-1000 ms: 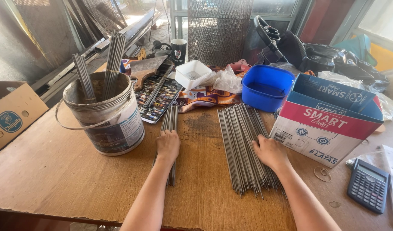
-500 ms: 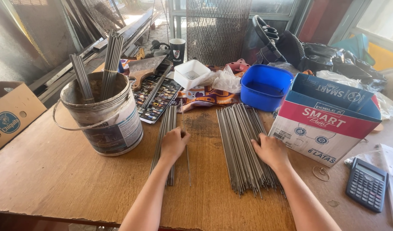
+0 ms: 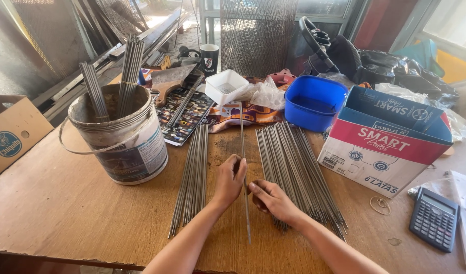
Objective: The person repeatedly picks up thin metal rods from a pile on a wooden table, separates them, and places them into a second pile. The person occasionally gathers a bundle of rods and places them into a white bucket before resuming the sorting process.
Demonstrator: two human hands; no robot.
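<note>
My left hand [image 3: 229, 177] and my right hand [image 3: 269, 199] both pinch one thin grey metal rod [image 3: 242, 137] that runs lengthwise between two piles on the wooden table [image 3: 55, 213]. Left of the hands lies a small bundle of rods [image 3: 192, 175]. A larger, fanned pile of rods [image 3: 294, 170] lies to the right, and my right hand rests against its near end.
A dirty bucket [image 3: 126, 142] holding upright rods stands at the left, beside a cardboard box [image 3: 10, 132]. Behind are a white tray [image 3: 226, 86], a blue tub [image 3: 313, 103] and a mug [image 3: 209, 56]. A red-and-blue carton [image 3: 387, 144], a calculator [image 3: 436, 218] and a rubber band [image 3: 380, 205] sit right.
My left hand left the small bundle and moved right. My right hand came off the large pile toward the middle. Both now hold a single rod between the piles.
</note>
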